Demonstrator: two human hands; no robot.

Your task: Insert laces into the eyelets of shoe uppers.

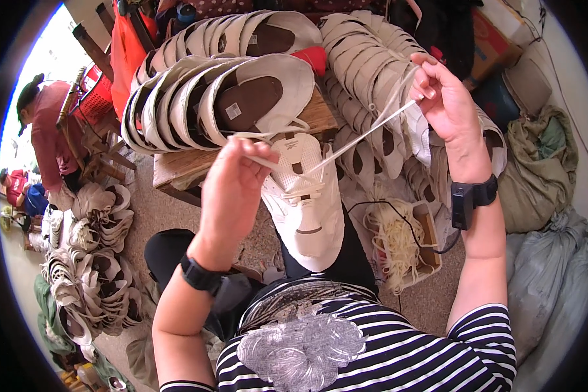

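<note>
A white shoe upper (307,225) rests on my lap, toe toward me, its lower eyelets threaded with a white shoelace (356,140). My right hand (445,98) is raised to the right, thumb and fingers pinched on one stretch of the lace, which runs taut down to the upper. To the left of the tongue, my left hand (235,189) has its fingers curled around another part of the lace. Some lace loops lie over the tongue's top edge. Both wrists wear black bands.
Stacked shoe uppers (255,104) stand on a wooden stool (320,111) ahead, with another stack (372,65) to the right. A box of loose laces (428,228) sits by my right knee. Piles of uppers (98,274) and another person (55,124) are at left; sacks (539,166) at right.
</note>
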